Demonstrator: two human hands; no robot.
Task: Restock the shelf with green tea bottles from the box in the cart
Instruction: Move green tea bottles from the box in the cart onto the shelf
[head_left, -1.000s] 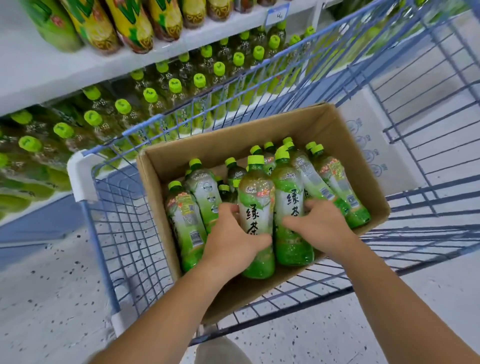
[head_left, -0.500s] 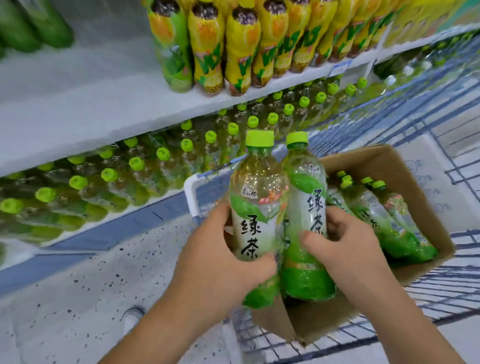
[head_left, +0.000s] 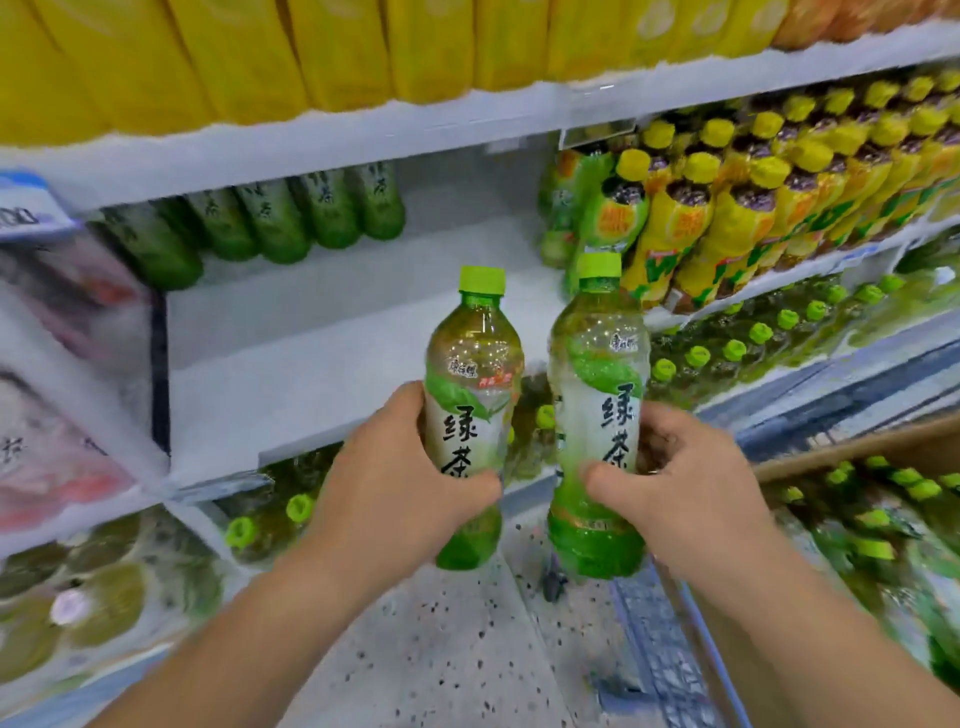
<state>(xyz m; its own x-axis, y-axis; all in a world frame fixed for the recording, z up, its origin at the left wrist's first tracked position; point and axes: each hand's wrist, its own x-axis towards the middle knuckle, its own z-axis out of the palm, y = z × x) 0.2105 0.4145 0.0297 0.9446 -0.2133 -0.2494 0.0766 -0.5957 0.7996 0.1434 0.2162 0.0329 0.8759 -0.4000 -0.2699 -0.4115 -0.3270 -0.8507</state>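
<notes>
Since half a second ago both bottles have come up from over the box's edge and now stand before the bare stretch of shelf. They have also parted, where before they touched. The box has slid to the right edge of view, inside the cart.

The left hand grasps the left bottle round its label, thumb across the front, with the cap well above the fingers. The right hand clasps the right bottle the same way. Both bottles are upright and side by side with a narrow gap between, two in all, one to each hand.

In the box lie several more, too blurred to count. At the back of the shelf stands a row of about five green tea bottles. To its right crowd yellow bottles, too many to count.
</notes>
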